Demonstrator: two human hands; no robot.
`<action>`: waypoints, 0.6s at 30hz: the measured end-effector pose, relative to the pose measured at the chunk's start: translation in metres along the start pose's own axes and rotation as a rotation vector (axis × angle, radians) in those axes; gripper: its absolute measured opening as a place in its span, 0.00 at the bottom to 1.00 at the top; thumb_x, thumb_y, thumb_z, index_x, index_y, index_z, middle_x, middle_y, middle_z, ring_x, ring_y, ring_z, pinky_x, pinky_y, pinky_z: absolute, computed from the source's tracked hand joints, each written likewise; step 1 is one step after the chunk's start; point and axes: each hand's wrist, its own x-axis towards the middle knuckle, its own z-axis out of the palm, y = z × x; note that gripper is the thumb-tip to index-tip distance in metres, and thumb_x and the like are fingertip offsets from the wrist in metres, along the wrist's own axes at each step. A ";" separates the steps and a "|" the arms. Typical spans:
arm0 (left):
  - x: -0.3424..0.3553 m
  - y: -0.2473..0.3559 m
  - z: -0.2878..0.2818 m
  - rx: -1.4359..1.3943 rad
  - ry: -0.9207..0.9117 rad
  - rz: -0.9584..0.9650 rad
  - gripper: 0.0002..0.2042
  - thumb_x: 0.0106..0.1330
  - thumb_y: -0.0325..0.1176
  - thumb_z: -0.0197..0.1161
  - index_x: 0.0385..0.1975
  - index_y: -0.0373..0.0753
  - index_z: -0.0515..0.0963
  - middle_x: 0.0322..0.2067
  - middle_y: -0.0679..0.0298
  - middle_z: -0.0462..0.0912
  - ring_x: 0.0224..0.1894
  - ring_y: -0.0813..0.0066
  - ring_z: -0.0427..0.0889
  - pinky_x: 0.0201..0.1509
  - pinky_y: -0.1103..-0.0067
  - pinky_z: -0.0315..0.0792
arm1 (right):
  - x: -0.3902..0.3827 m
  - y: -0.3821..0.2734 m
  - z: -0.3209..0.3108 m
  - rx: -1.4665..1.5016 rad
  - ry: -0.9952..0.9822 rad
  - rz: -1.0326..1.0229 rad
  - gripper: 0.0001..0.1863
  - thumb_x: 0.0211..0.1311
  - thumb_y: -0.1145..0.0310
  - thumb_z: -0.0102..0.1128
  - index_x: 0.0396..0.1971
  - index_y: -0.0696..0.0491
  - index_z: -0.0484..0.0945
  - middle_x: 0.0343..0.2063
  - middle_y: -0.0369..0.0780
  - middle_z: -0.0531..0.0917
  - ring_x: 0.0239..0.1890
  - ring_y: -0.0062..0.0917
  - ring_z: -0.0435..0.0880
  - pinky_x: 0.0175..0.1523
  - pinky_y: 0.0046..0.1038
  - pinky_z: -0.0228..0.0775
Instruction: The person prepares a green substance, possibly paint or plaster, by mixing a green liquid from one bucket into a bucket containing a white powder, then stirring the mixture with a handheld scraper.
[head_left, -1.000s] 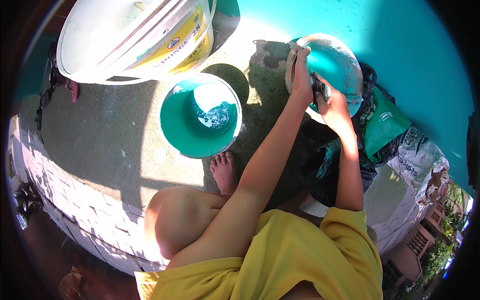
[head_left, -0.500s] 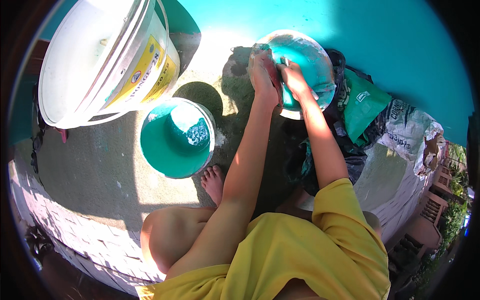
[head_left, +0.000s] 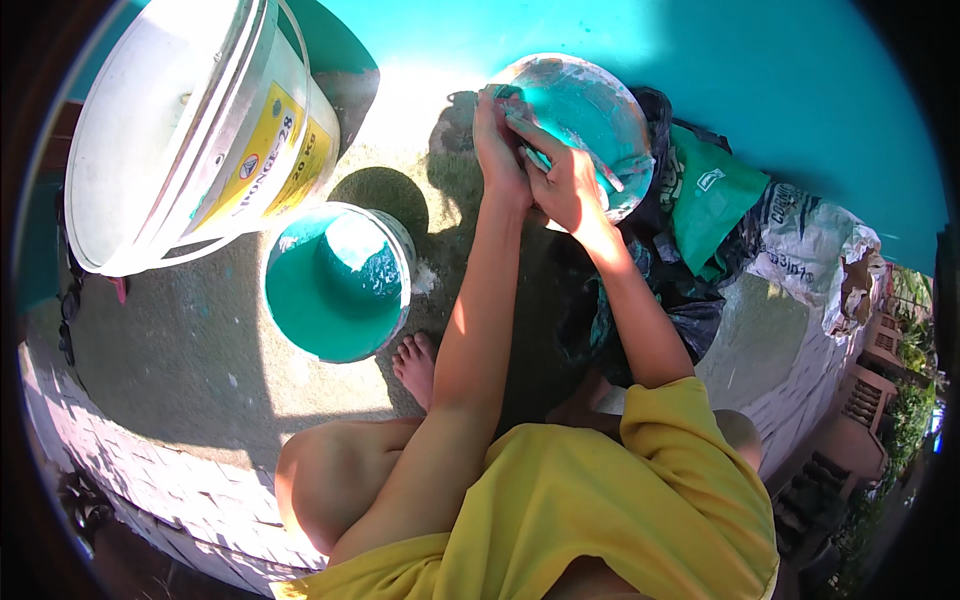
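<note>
Person squatted on a rough concrete ledge (head_left: 180,370), yellow shirt (head_left: 600,510), both arms stretched toward a round bowl (head_left: 590,120) smeared inside with turquoise paint. The bowl sat tilted against the turquoise wall (head_left: 780,80), its open face turned toward the person. Left hand (head_left: 497,150) lay on the bowl's left rim, fingers curled over the edge and gripping it. Right hand (head_left: 565,185) sat just beside the left, at the bowl's lower edge, fingers closed around a thin paint-coated stick or brush handle (head_left: 575,160) that ran across the inside of the bowl; which of the two it was could not be told. Left of the bowl and nearer the person stood a small bucket (head_left: 338,282), holding turquoise paint, well apart from the hands. Farther left of the bowl, beyond the small bucket, stood a large white pail (head_left: 190,130) with a yellow label and a wire handle, just beside the small bucket. Right of the bowl, touching or nearly touching it, lay a heap of dark plastic (head_left: 640,280), a green bag (head_left: 715,195) and a crumpled printed sack (head_left: 810,250). Below the bowl, between it and the person's knee, one bare foot (head_left: 415,365) rested on the concrete. Strong sun; arm shadows fell on the ledge left of the bowl.
</note>
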 end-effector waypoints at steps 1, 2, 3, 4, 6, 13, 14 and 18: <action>0.002 0.001 -0.002 0.001 -0.010 0.009 0.19 0.72 0.49 0.46 0.48 0.39 0.68 0.42 0.64 0.73 0.45 0.72 0.73 0.50 0.73 0.68 | -0.003 -0.003 0.001 -0.021 0.014 -0.062 0.20 0.62 0.79 0.51 0.54 0.51 0.75 0.51 0.46 0.79 0.56 0.29 0.77 0.59 0.28 0.67; 0.003 -0.001 0.002 0.000 -0.031 0.009 0.19 0.72 0.50 0.46 0.49 0.39 0.68 0.41 0.64 0.73 0.45 0.73 0.73 0.50 0.73 0.68 | 0.002 0.010 0.002 -0.079 0.150 -0.228 0.23 0.55 0.78 0.52 0.52 0.47 0.77 0.46 0.51 0.80 0.40 0.31 0.85 0.44 0.27 0.75; 0.002 -0.005 0.007 0.011 -0.022 -0.007 0.22 0.72 0.51 0.44 0.49 0.38 0.68 0.43 0.63 0.73 0.46 0.71 0.72 0.52 0.72 0.68 | 0.008 0.022 0.000 -0.048 0.141 -0.151 0.23 0.55 0.79 0.53 0.52 0.47 0.77 0.46 0.50 0.80 0.39 0.29 0.85 0.43 0.27 0.75; 0.002 -0.006 0.009 0.026 -0.007 -0.018 0.24 0.72 0.53 0.41 0.50 0.36 0.67 0.45 0.61 0.72 0.48 0.69 0.72 0.53 0.72 0.67 | 0.015 0.027 -0.001 -0.006 0.126 -0.074 0.23 0.54 0.79 0.53 0.52 0.46 0.78 0.46 0.50 0.80 0.38 0.28 0.85 0.43 0.26 0.75; -0.001 -0.009 0.014 0.014 -0.008 -0.052 0.25 0.72 0.54 0.40 0.50 0.36 0.67 0.45 0.61 0.72 0.48 0.69 0.71 0.54 0.71 0.67 | 0.017 0.036 -0.011 0.049 0.076 0.044 0.22 0.55 0.79 0.55 0.51 0.47 0.78 0.47 0.47 0.81 0.37 0.24 0.84 0.43 0.26 0.75; -0.005 0.004 0.009 -0.059 -0.060 -0.086 0.21 0.71 0.52 0.45 0.49 0.39 0.68 0.44 0.64 0.72 0.46 0.73 0.72 0.52 0.73 0.67 | 0.007 0.022 -0.009 0.102 0.150 -0.158 0.12 0.55 0.79 0.61 0.40 0.56 0.81 0.43 0.45 0.83 0.47 0.32 0.82 0.51 0.27 0.72; -0.003 0.003 0.008 -0.049 -0.077 -0.091 0.21 0.71 0.51 0.46 0.49 0.39 0.69 0.44 0.64 0.72 0.47 0.72 0.72 0.53 0.73 0.67 | 0.010 0.035 -0.004 0.055 0.193 -0.142 0.13 0.53 0.81 0.59 0.41 0.58 0.78 0.44 0.48 0.81 0.48 0.35 0.81 0.53 0.29 0.71; 0.009 -0.010 0.000 -0.001 0.045 -0.029 0.18 0.69 0.44 0.52 0.52 0.40 0.68 0.47 0.64 0.72 0.49 0.73 0.72 0.54 0.73 0.66 | 0.029 0.088 0.017 -0.162 0.128 0.131 0.24 0.53 0.80 0.46 0.53 0.61 0.69 0.46 0.53 0.78 0.51 0.37 0.78 0.57 0.32 0.67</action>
